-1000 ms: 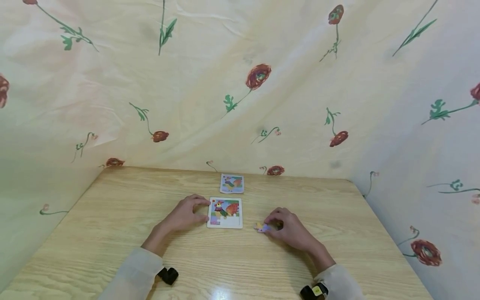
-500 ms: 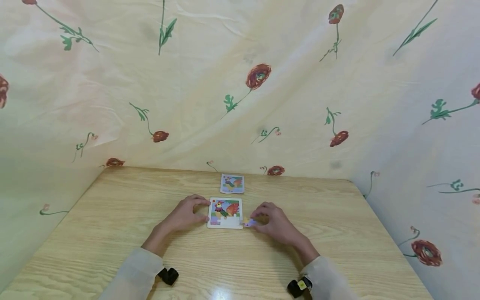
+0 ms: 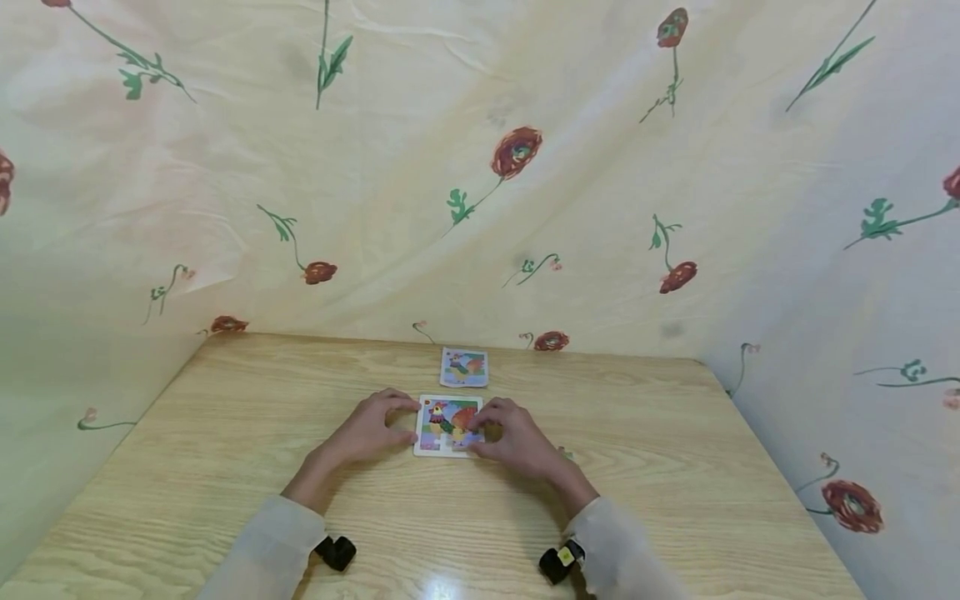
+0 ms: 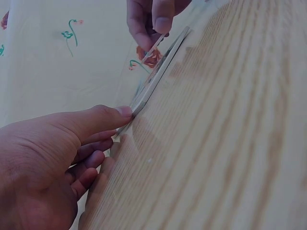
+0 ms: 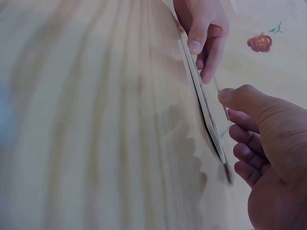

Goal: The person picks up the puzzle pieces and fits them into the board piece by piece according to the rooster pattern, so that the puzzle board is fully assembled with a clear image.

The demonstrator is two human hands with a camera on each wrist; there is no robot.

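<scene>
A square jigsaw board [image 3: 417,427] with a white rim and a rooster picture lies on the table. My left hand [image 3: 375,427] grips its left side, thumb and fingers on the edge. Between the thumb and fingers of my right hand [image 3: 513,440] is a jigsaw piece [image 3: 459,444], held over the lower right of the board. In the right wrist view this piece [image 5: 222,101] is a thin edge-on strip, apart from the board [image 5: 204,108]. The left wrist view also shows the piece [image 4: 154,49] raised and tilted above the board. My right fingers hide part of the picture.
A card [image 3: 464,368] with the same rooster picture lies behind the board. Another small colourful piece [image 3: 565,452] lies on the wooden table [image 3: 675,467], partly hidden by my right wrist. A flowered cloth [image 3: 420,167] hangs along the table's back edge.
My right hand has moved left with the jigsaw piece, from the table right of the board to over its lower right. The left hand has stayed at the board's left edge.
</scene>
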